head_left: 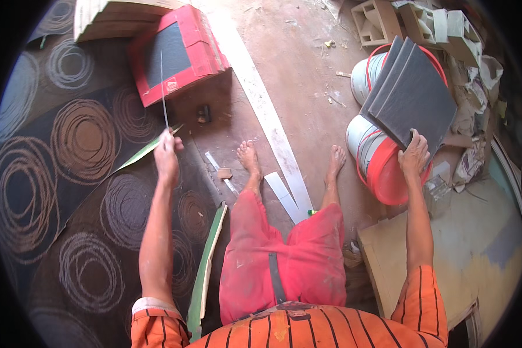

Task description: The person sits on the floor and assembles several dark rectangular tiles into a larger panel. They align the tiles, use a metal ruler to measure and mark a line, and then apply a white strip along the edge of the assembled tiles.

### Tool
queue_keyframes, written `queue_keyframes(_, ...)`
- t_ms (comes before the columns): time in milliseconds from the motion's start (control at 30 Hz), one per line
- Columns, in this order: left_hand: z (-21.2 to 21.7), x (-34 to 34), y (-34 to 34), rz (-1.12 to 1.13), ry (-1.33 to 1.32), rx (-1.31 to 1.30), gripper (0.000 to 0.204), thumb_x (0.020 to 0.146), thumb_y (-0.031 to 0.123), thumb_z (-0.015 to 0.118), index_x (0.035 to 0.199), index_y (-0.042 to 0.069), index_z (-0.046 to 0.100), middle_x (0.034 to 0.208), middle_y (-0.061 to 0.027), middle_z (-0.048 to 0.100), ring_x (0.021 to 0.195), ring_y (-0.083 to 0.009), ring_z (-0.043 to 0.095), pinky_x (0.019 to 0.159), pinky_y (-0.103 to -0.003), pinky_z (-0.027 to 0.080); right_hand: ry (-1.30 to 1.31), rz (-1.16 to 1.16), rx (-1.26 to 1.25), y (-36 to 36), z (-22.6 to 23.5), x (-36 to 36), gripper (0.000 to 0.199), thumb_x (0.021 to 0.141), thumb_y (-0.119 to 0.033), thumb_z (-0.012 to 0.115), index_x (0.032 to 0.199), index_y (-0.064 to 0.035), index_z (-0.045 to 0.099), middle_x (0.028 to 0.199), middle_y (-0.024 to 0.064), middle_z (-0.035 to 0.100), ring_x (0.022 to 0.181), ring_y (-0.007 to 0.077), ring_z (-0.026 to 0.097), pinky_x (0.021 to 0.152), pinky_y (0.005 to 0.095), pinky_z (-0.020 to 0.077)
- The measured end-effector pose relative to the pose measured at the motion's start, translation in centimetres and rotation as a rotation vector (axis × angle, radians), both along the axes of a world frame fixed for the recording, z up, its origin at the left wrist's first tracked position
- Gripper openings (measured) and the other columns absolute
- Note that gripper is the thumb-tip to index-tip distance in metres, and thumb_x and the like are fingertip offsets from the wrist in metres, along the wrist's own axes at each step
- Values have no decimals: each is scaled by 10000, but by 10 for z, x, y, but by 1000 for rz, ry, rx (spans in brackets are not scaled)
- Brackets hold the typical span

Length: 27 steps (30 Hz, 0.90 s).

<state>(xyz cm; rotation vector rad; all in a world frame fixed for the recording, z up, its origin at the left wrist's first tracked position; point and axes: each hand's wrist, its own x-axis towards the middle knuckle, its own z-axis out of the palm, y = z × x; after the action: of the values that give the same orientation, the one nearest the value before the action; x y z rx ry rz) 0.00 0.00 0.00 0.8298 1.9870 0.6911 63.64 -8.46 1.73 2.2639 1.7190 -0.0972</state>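
My left hand (pixel 168 159) is closed around the lower end of a thin pale stick (pixel 163 95), which points away over a red cardboard box (pixel 200 43) with a dark slab (pixel 169 58) in it. A pointed green strip (pixel 142 152) passes close to that hand; whether the fingers hold it too I cannot tell. On the right, my right hand (pixel 414 153) grips the near edge of a dark square slab (pixel 420 93). That slab lies with others like it, leaning on two white buckets (pixel 358 136) with red lids and handles.
Dark cloth with ring patterns (pixel 87 191) spreads at the left. White strips (pixel 255 95) lie on the floor by my feet, near a small brown block (pixel 224 173). Hollow blocks (pixel 378 22) stand at far right; a worn board (pixel 446 232) lies at near right.
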Motion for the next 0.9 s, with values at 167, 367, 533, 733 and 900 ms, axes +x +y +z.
queue_keyframes(167, -66, -12, 87, -248, 453, 137, 337, 937, 280, 533, 1151, 35, 621, 931, -74, 690, 889, -182, 636, 842, -330, 432, 360, -24, 283, -7, -29, -111, 516, 742, -119, 675, 1236, -135, 525, 1103, 96, 529, 1073, 288, 524, 899, 429, 421)
queue_keyframes(367, -183, -34, 148, -357, 831, 116, 448, 928, 410, 500, 1289, 155, 574, 1210, -79, 646, 1130, -263, 597, 980, -431, 366, 900, -270, -138, -31, -224, -245, 447, 744, -119, 653, 1177, -65, 558, 1121, 169, 567, 1065, 328, 558, 909, 431, 454)
queue_keyframes(533, -228, -32, 153, -311, 1020, 266, 509, 923, 444, 487, 1315, 126, 555, 1235, -119, 629, 1165, -307, 572, 1014, -518, 330, 857, -386, -159, -6, -379, -332, 585, 752, -198, 730, 1270, -68, 491, 1205, 165, 528, 1136, 322, 516, 937, 442, 436)
queue_keyframes(733, -255, -41, 155, -277, 1094, 602, 490, 893, 357, 575, 1309, 98, 556, 1253, -188, 590, 1179, -327, 532, 1006, -468, 375, 782, -367, -31, 17, -418, -381, 772, 713, -339, 812, 1299, -72, 386, 1109, 175, 523, 1063, 321, 517, 890, 447, 443)
queue_keyframes(900, -268, -28, 151, -71, 1188, 776, 505, 877, 359, 597, 1310, 108, 525, 1278, -179, 536, 1226, -361, 458, 1018, -452, 359, 913, -373, -232, 31, -436, -361, 527, 768, -339, 766, 1147, -46, 547, 1068, 155, 606, 969, 286, 606, 769, 400, 508)
